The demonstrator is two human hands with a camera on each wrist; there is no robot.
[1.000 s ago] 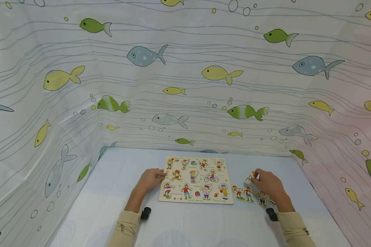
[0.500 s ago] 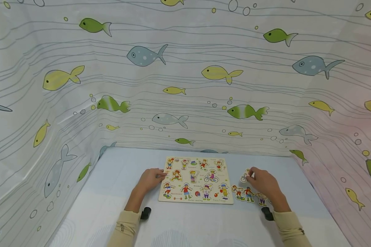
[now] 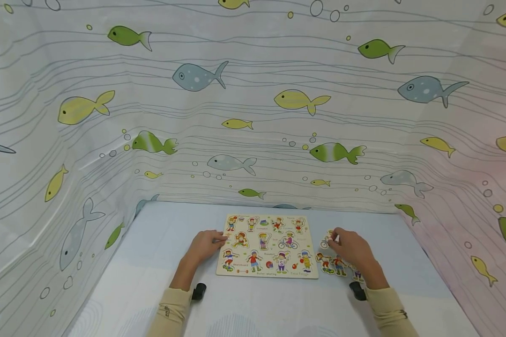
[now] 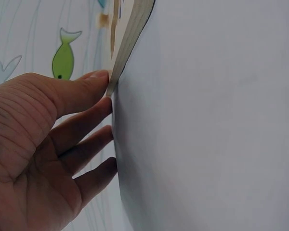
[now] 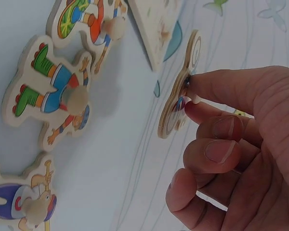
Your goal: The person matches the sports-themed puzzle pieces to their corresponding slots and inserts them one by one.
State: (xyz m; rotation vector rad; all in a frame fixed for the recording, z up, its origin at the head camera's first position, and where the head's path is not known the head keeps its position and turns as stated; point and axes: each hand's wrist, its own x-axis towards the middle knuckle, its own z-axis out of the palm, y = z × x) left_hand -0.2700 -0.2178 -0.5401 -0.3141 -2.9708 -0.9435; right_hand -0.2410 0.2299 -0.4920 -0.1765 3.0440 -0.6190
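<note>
My right hand [image 3: 349, 248] pinches a flat wooden puzzle piece [image 5: 176, 106] with a bicycle wheel visible on it, between thumb and index finger. The piece is held on edge above the table, just right of the puzzle board. That cream puzzle board [image 3: 253, 241], printed with sports figures, lies flat on the table. At its left edge rests my left hand [image 3: 205, 244]. In the left wrist view, my thumb touches the board's edge [image 4: 135, 38] and the other fingers reach down to the table, nearly straight.
Several loose knobbed pieces lie right of the board, among them a roller skater [image 5: 53, 91], a skateboarder [image 3: 325, 263] and a purple-trousered figure [image 5: 19, 197], partly beneath my right hand. A fish-patterned sheet [image 3: 270, 140] walls the pale table [image 3: 236, 299] at back and sides.
My right hand has moved left toward the board, carrying the bicycle piece, and uncovered more of the loose roller skater. My left hand has stayed at the board's edge.
</note>
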